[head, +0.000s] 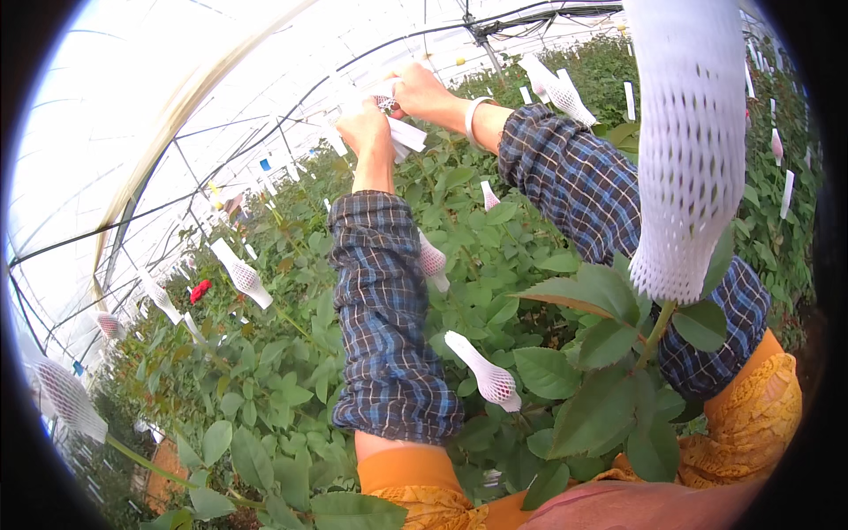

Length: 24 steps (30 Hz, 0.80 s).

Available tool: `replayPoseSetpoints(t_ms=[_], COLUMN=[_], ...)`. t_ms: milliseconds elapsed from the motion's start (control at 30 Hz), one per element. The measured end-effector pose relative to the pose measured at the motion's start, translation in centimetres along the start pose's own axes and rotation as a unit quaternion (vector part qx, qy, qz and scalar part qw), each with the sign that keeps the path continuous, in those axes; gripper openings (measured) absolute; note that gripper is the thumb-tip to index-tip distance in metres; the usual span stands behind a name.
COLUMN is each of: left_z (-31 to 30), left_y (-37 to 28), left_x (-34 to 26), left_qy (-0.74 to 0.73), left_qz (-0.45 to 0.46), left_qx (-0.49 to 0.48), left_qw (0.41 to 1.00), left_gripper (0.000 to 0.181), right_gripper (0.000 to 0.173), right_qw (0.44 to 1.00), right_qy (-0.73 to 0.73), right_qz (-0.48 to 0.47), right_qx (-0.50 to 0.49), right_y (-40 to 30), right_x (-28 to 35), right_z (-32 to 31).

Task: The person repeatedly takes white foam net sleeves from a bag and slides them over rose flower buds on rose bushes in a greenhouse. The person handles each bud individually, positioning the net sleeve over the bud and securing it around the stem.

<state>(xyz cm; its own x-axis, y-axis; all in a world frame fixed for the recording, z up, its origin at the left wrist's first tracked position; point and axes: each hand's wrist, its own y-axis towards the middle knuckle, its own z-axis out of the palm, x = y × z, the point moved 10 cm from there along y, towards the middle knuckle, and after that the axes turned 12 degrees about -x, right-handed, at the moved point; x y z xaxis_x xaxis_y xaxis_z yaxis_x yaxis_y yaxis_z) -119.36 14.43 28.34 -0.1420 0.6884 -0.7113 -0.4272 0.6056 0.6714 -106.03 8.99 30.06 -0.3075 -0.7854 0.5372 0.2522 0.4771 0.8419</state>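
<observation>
Both arms, in plaid sleeve covers, reach out over the rose bushes. My left hand [364,129] has its fingers closed on white foam netting, with several white strips hanging beside it. Just right of it and slightly higher, my right hand [419,91] pinches the white foam net [385,101] between the two hands; a white band circles that wrist. What the net covers is hidden by the fingers and glare. Below the hands, netted rosebuds stand among the leaves, one near the left sleeve [432,260] and another lower down [493,383].
A large white foam net [689,152] on a leafy stem rises close on the right. More netted buds [245,278] and a red rose [200,290] stand at left. Dense rose foliage fills the bed under the greenhouse frame [490,56].
</observation>
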Motion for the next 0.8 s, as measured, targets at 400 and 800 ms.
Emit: replayPoseSetpoints(t_ms=[400, 800], left_z=[2.0, 1.9], left_y=[1.9, 0.0], left_x=[6.3, 7.3], left_qy=[-0.369, -0.333], left_qz=[-0.242, -0.355], left_qx=[0.020, 0.143], left_qw=[0.897, 0.862], left_gripper=[0.024, 0.027], right_gripper=[0.016, 0.024], right_qw=[0.957, 0.907], right_qy=[0.168, 0.251], right_qz=[0.236, 0.337], right_qx=[-0.019, -0.023], right_y=[0.7, 0.5], right_x=[-4.2, -8.3], right_z=[1.1, 1.3])
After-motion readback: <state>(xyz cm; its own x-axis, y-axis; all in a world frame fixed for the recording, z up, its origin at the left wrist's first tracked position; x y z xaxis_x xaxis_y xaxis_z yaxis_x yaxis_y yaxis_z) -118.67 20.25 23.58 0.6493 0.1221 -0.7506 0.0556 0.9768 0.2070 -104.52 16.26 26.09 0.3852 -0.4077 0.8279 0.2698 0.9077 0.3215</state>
